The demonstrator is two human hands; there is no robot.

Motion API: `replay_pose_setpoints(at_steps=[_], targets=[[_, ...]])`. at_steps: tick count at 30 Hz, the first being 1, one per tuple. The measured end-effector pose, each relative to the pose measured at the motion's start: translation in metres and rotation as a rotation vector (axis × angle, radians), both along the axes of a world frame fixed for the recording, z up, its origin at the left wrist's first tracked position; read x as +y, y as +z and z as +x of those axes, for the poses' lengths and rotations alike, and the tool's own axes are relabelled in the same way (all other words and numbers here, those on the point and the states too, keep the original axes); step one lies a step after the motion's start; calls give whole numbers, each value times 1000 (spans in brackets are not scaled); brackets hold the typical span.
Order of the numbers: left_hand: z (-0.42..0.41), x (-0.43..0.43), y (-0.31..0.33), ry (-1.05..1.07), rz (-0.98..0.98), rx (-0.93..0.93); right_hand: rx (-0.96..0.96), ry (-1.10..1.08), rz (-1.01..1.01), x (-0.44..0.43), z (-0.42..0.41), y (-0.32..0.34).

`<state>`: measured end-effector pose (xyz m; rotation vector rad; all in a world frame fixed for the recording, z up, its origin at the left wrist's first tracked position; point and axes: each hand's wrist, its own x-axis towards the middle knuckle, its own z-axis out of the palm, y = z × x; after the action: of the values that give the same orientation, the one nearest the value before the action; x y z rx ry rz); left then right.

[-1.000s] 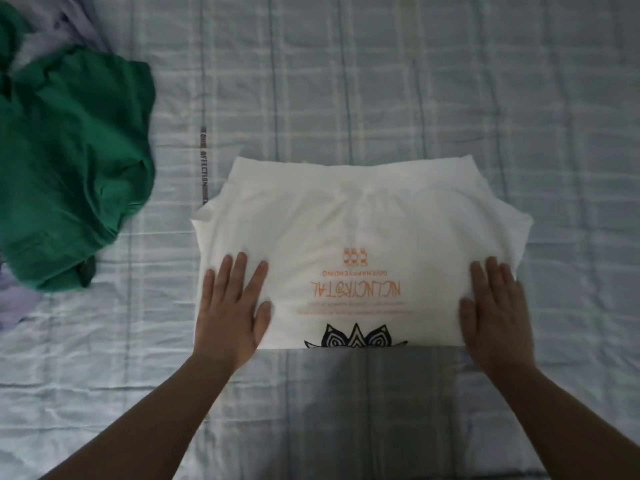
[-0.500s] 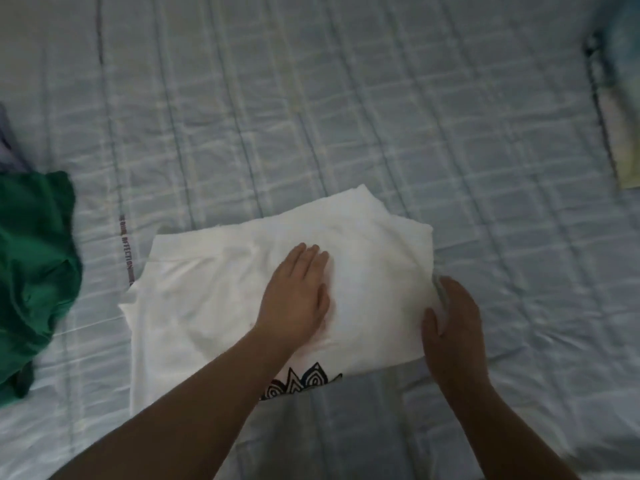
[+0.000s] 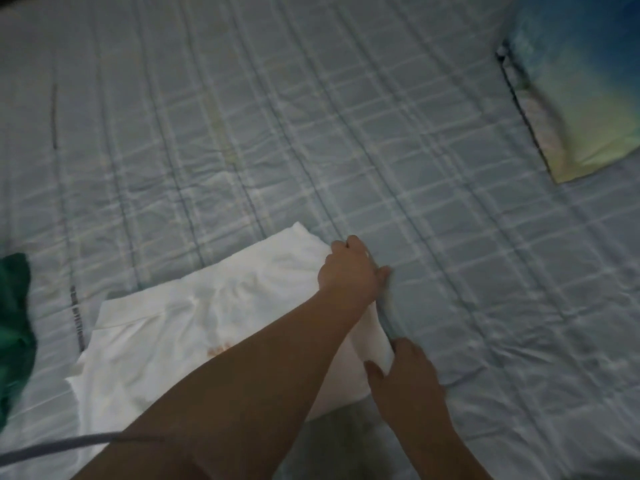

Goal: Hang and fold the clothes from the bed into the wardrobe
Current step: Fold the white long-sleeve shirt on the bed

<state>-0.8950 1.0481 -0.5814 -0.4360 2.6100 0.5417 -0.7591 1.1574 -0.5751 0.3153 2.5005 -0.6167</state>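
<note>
Green garment (image 3: 14,327): bunched at the far left edge of the bed (image 3: 242,133), cut off by the frame and lying apart from the shirt.
Grey strap (image 3: 69,445): a blurred band that crosses the lower left corner in front of the shirt; what it belongs to is unclear.
White T-shirt (image 3: 166,341): lies partly folded on the checked blue-grey sheet in the lower middle. Its left side is flat and its right side is doubled over into a thicker fold. A faint orange print shows through the cloth near the forearm.
Left hand (image 3: 349,271): the arm reaches across the top of the shirt to its far right corner. The fingers are curled tight over the folded edge and grip it, knuckles up.
Right hand (image 3: 405,379): at the near right corner of the shirt. The thumb lies on top of the white cloth and the fingers are against the edge, so the hand pinches the fold.
Pillow (image 3: 581,98): blue fading to yellow, at the upper right corner of the bed and well apart from the shirt and both hands.
</note>
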Motion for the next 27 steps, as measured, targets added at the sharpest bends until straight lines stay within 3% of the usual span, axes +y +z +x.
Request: replay_pose_setpoints(at_steps=[5, 9, 15, 23, 27], targets=[[6, 0, -5, 5, 16, 62, -173, -44, -77, 3, -3, 1], [3, -11, 7, 64, 87, 93, -144, -133, -282, -1, 6, 1], [24, -71, 34, 237, 407, 205, -88, -391, -596, -38, 39, 30], [96, -223, 89, 488, 790, 269, 58, -89, -705, -162, 93, 85], [147, -319, 93, 496, 816, 308, 36, 174, -640, -239, 126, 102]])
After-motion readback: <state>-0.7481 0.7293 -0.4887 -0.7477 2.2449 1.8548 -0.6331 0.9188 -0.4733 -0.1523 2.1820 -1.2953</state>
